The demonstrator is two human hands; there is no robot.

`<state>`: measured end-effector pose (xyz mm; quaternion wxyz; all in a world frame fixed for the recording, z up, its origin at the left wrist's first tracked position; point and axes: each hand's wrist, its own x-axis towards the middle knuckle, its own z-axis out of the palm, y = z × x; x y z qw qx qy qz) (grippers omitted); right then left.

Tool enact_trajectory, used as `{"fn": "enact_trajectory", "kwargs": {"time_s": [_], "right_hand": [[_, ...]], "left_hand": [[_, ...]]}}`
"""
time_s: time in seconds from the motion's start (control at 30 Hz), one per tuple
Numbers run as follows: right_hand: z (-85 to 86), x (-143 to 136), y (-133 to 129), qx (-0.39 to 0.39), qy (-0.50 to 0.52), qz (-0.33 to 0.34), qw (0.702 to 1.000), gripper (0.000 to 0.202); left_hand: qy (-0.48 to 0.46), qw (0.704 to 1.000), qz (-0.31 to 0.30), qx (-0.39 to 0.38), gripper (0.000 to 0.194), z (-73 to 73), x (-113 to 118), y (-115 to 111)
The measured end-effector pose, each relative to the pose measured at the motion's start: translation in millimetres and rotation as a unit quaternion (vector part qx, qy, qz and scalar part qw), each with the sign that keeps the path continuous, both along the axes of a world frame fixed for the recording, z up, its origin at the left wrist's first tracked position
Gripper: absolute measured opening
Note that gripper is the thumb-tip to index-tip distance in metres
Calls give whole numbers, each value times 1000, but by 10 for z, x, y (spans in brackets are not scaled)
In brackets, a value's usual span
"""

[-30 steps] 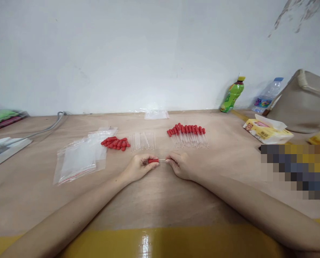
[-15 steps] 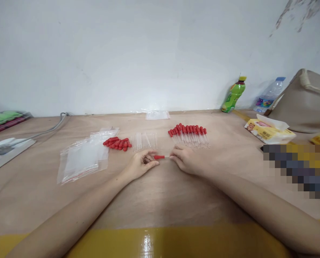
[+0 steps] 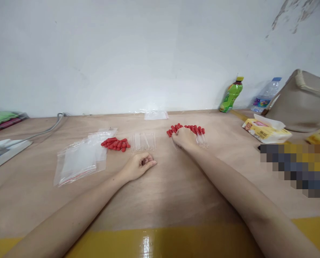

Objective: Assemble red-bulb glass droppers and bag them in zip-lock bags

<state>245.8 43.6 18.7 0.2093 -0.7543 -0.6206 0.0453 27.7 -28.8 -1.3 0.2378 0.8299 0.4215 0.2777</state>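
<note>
My left hand (image 3: 140, 166) rests on the table with its fingers curled and its thumb stretched out. Nothing shows between them. Farther forward, my right hand (image 3: 186, 138) reaches over a row of droppers (image 3: 201, 136), clear tubes with red rubber bulbs. Its fingers are pinched at the row's left part, seemingly on a dropper that the hand mostly covers. Beyond my left hand lie a pile of loose red rubber bulbs (image 3: 115, 143) and a set of bare clear tubes (image 3: 143, 141) side by side.
Clear zip bags (image 3: 79, 157) lie at left, near a power strip (image 3: 9, 154) with a grey cable. At right are a tissue pack (image 3: 266, 131), a green drink bottle (image 3: 231, 95), a water bottle (image 3: 266, 96) and a beige bag (image 3: 289, 104). A wall stands behind.
The red-bulbed dropper held between both hands has left my left hand. My right hand has moved forward over the dropper row; my left hand stays nearly in place, its fingers more curled.
</note>
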Motion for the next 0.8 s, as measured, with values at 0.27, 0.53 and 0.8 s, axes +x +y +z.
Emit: {"fn": "enact_trajectory", "kwargs": {"time_s": [0.27, 0.53, 0.8], "right_hand": [[-40, -64, -65, 14, -53, 24, 998, 39], [-44, -501, -71, 10, -7, 103, 995, 29], [-45, -647, -51, -17, -30, 91, 995, 26]], "left_hand": [[13, 1000, -23, 6, 30, 41, -18, 19], [-49, 997, 9, -56, 18, -23, -44, 36], [-96, 991, 59, -69, 24, -75, -80, 60]]}}
